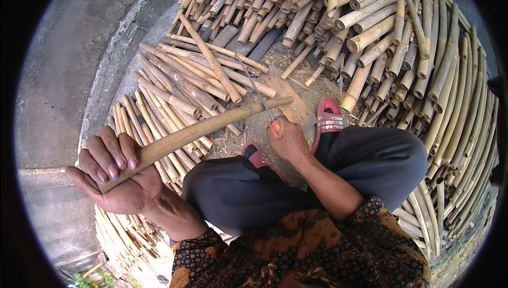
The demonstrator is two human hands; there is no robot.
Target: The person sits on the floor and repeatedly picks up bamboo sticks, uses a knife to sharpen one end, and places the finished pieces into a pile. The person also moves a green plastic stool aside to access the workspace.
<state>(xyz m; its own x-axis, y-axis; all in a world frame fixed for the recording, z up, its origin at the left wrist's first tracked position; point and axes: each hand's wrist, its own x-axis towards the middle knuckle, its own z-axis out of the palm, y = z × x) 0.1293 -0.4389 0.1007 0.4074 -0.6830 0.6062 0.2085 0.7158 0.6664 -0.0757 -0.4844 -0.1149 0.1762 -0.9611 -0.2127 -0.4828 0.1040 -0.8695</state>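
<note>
A length of bamboo [206,133] slants across the view, from the left up to the middle. Its near end rests in my left hand [124,177], palm up, with the fingers curled loosely over it. My right hand [290,139] is closed around the red-orange handle [276,125] of a long, thin-bladed tool [256,88]. The blade points away and to the left, crossing the bamboo close to its far end. Whether the blade touches the bamboo, I cannot tell. Sawdust and chips [288,95] lie on the ground beneath.
Cut bamboo pieces [196,76] lie heaped ahead on the left. A large stack of bamboo [365,34] rises at the far right, and long poles [465,129] line the right side. Pink sandals [330,116] are on my feet. A concrete surface [58,87] borders the left.
</note>
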